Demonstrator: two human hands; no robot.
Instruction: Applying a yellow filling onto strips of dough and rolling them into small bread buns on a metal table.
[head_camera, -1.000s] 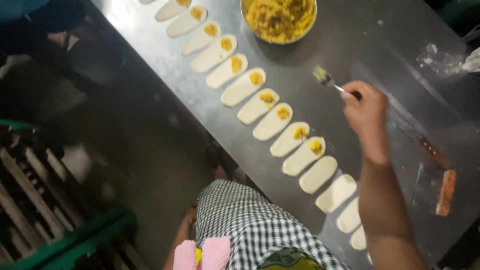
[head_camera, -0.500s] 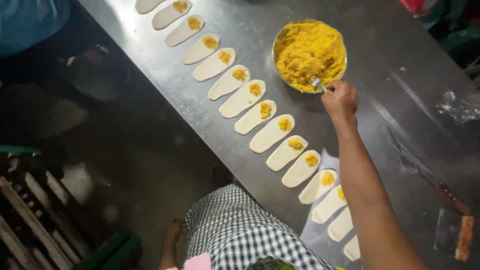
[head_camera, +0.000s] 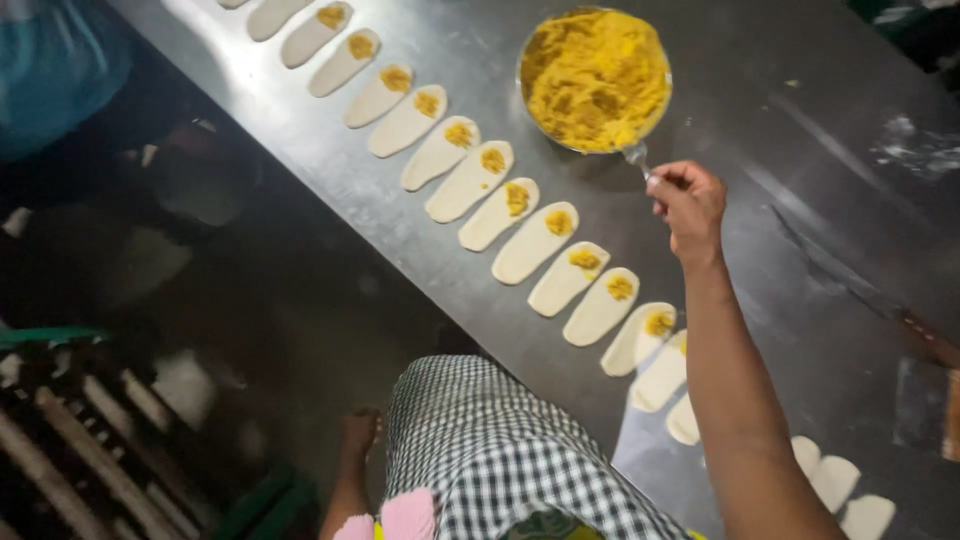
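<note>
Observation, head view. Landmark: round metal bowl (head_camera: 655, 125) heaped with yellow crumbly filling (head_camera: 595, 75), standing on a steel worktable (head_camera: 800, 170). Right hand (head_camera: 688, 205) sits just below and to the right of the bowl, fingers curled tight into a fist around the handle of a metal fork (head_camera: 638, 158); the fork's head lies at the bowl's lower rim, touching or all but touching it, tines too blurred to make out. Forearm runs from the hand down toward the lower right edge of the view. Left hand not seen. A diagonal row of pale oval dough pieces (head_camera: 532, 243) lies on the table to the left of and below the bowl, running from the upper left, well away from the bowl, past its lower left side and on toward the lower right. Most pieces carry a small dab of yellow filling at their upper right end; the piece nearest below the hand (head_camera: 638, 338) has one too. The pieces farthest from the bowl at lower right (head_camera: 866, 516) look bare, partly hidden behind the forearm. Right of the bowl, well apart, a dark-handled tool (head_camera: 925, 340) lies on the table, blurred. Below the bowl, off the table edge, checked cloth (head_camera: 480, 450) of the person's garment and one bare foot (head_camera: 358, 432) on a dark floor.
</note>
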